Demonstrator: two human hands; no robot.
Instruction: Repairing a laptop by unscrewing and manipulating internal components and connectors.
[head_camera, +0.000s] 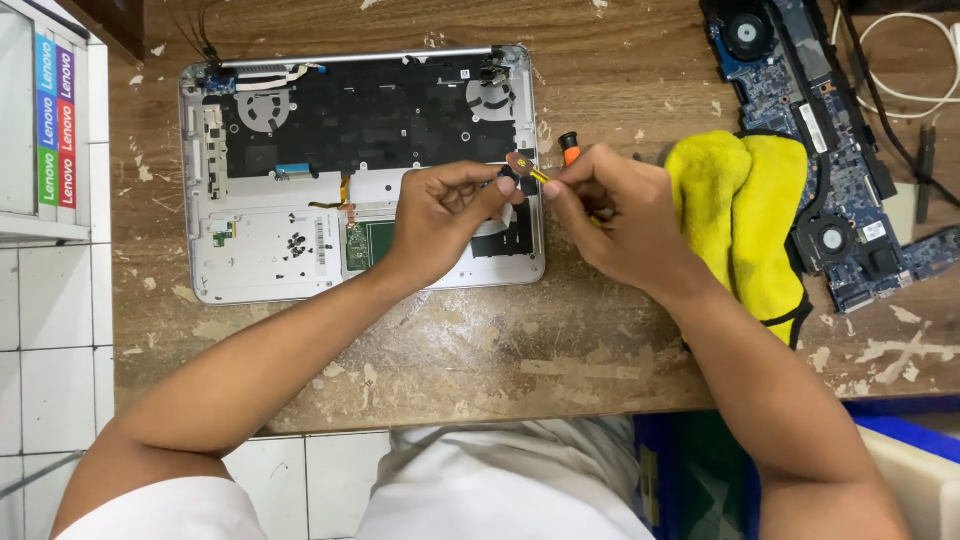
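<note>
An opened laptop base (300, 250), its silver shell stripped down to the black underside of the keyboard, lies on a worn, paint-flecked wooden desk (500, 350). Over the lower right corner of that shell the two hands meet. The left hand (440, 210) is curled, its fingertips pinching a small dark reddish-brown part (518, 162) held just above the case. The right hand (615, 215) is closed around a small screwdriver (568, 150) with an orange handle and black cap; its yellow shaft runs from between the fingers to the little part, the tip touching it. A cluster of tiny black screws (296, 244) rests on the pale palm-rest area at the left of the shell, well apart from the hands, and a green circuit patch (368, 245) shows just beside the left wrist. Just beside the right hand lies a folded yellow cloth (745, 215), partly lapping over a blue motherboard (820, 130) with two round fans. A white cable (900, 70) loops at the far right corner.
</note>
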